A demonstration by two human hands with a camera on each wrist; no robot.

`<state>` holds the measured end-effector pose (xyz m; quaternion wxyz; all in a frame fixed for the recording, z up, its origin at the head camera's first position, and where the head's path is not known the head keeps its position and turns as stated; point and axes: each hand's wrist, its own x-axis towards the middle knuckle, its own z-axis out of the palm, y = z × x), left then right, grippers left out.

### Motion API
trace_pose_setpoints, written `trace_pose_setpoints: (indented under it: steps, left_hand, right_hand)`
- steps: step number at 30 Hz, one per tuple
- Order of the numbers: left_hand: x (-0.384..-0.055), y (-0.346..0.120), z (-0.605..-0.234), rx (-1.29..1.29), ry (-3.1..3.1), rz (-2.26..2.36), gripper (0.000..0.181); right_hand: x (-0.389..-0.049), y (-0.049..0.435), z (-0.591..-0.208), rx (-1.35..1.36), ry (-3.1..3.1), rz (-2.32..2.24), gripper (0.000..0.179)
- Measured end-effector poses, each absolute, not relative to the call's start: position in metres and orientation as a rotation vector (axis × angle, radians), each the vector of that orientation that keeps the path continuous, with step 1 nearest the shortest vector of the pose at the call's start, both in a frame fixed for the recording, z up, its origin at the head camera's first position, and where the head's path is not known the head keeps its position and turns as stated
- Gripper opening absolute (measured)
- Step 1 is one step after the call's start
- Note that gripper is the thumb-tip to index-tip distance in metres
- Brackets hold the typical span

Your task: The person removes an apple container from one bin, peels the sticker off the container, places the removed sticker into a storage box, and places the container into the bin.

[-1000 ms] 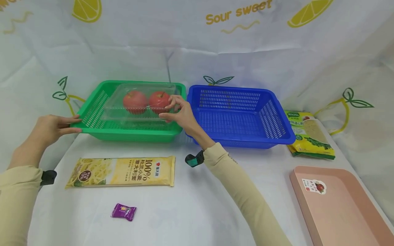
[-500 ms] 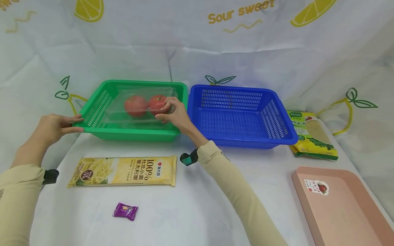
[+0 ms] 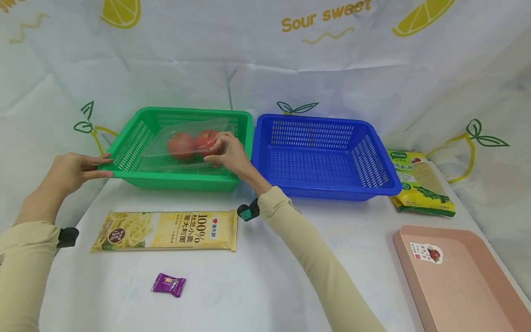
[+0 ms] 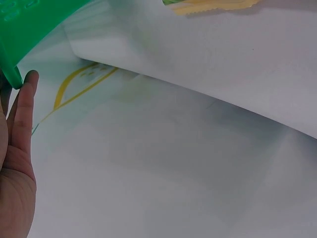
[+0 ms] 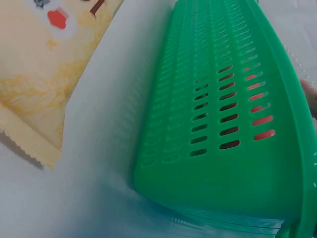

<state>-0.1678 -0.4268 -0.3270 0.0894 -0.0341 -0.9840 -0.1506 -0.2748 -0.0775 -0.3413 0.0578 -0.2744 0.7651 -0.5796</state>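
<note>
Two red apples sit in a clear plastic box, which lies tilted inside the green basket. My right hand grips the box by its right end, over the basket's right side. Only a bit of that hand shows past the rim in the right wrist view, where the basket wall hides the rest. At the basket's left front corner my left hand pinches the rim between thumb and fingers. The left wrist view shows its fingers against the green corner.
A blue basket stands right of the green one. A yellow Knorr packet lies beyond it, with a pink tray nearer. In front are a spaghetti packet and a purple-wrapped sweet.
The box with the apples has come down lower into the green basket. My right hand has moved slightly left and down with it. My left hand stays on the rim.
</note>
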Motion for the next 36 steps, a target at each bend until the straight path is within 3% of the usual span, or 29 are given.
trace_pose_setpoints:
  steps: [18,28,36]
  left_hand:
    - [-0.168,-0.428,-0.330,-0.106,-2.923,-0.476,0.044]
    - [-0.167,-0.428,-0.328,-0.111,-2.921,-0.478,0.044]
    - [-0.167,-0.426,-0.328,-0.105,-2.914,-0.481,0.043]
  right_hand:
    - [-0.272,-0.093,-0.338,-0.608,2.669,-1.166,0.024]
    - [-0.268,-0.092,-0.332,-0.533,2.731,-1.125,0.011]
    - [-0.266,-0.088,-0.331,-0.482,2.648,-1.269,0.016]
